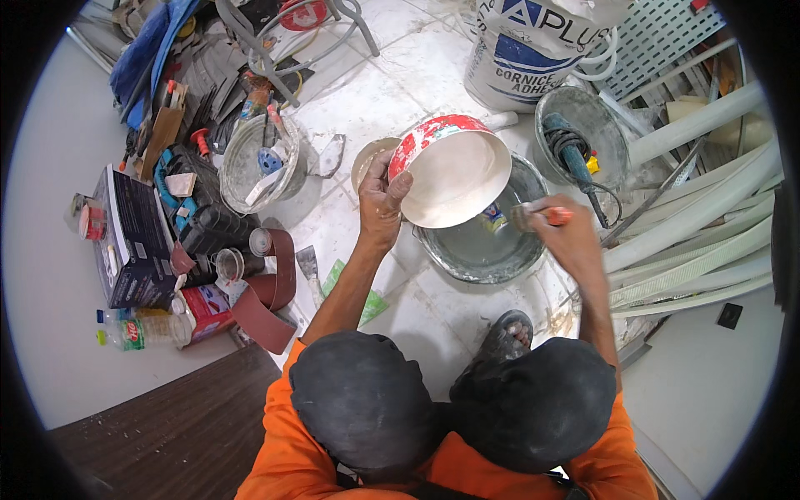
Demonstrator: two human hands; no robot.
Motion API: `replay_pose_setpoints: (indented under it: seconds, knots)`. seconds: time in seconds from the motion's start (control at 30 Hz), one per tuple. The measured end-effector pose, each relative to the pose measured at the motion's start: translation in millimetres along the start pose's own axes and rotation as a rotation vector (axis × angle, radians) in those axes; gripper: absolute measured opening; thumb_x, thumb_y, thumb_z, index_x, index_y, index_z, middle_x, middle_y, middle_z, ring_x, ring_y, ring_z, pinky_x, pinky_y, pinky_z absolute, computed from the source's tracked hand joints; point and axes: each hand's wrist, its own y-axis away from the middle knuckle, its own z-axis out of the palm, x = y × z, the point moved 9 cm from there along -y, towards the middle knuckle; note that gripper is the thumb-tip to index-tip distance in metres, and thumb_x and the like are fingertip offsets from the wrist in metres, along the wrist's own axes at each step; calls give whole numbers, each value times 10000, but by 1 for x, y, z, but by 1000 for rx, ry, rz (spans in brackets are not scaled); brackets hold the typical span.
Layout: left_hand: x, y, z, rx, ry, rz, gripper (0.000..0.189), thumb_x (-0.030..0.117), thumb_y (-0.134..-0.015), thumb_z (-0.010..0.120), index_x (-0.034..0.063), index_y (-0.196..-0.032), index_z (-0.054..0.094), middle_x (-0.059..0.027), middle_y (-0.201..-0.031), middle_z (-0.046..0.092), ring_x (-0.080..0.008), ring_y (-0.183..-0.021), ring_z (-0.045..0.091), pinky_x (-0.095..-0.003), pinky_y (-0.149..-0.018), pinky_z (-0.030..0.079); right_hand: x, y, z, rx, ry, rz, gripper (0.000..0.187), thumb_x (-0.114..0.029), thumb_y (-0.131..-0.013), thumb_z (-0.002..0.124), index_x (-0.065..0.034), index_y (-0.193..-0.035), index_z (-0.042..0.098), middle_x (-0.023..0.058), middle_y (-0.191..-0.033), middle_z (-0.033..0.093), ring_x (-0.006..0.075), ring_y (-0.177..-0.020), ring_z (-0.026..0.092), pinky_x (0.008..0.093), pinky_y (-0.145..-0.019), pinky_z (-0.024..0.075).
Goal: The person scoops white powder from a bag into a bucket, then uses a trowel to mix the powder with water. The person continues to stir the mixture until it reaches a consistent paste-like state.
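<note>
My left hand (382, 206) grips the rim of a red-and-white round plastic tub (459, 178), tilted so its whitish inside faces me. Behind those fingers shows part of a second round, pale container (362, 164); whether the hand holds it too is unclear. A short brush (521, 219) with an orange handle end sits in my right hand (570, 237), which is slightly blurred and apart from the tub. Below both hands stands a black basin (481, 275) of cloudy water, with a small labelled item (494, 217) in it.
A bucket of tools (228, 187) stands left, near a scraper (309, 265) and unrolled sandpaper (269, 312). At right, another bucket (600, 109) holds a corded power tool (572, 153) beside stacked white pipes (687, 219). A printed white bag (519, 56) stands ahead.
</note>
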Motion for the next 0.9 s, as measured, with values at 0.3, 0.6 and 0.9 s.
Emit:
replay_pose_setpoints:
  seconds: [0.3, 0.6, 0.9]
  knots:
    - [-5, 17, 6, 22, -124, 66, 662, 312, -929, 842, 5, -1403, 496, -121, -1213, 701, -168, -1136, 661, -313, -1008, 526, -3, 1, 13, -53, -84, 193, 196, -102, -893, 665, 15, -1010, 770, 169, -886, 759, 236, -787, 734, 362, -775, 576]
    - [-9, 9, 28, 4, -187, 47, 624, 301, -944, 831, -18, -1371, 507, -118, -1176, 716, -160, -1058, 679, -292, -938, 540, -84, 14, 44, -335, -183, -425, 245, -45, -801, 763, -11, -1044, 768, 160, -1006, 754, 304, -900, 735, 377, -804, 578]
    - [6, 17, 43, -46, -205, 164, 588, 290, -937, 838, -24, -1334, 538, -125, -1196, 693, -159, -1094, 660, -302, -973, 527, -97, 3, 38, -412, -108, -323, 234, -136, -795, 809, -20, -991, 756, 132, -968, 747, 350, -893, 710, 426, -838, 546]
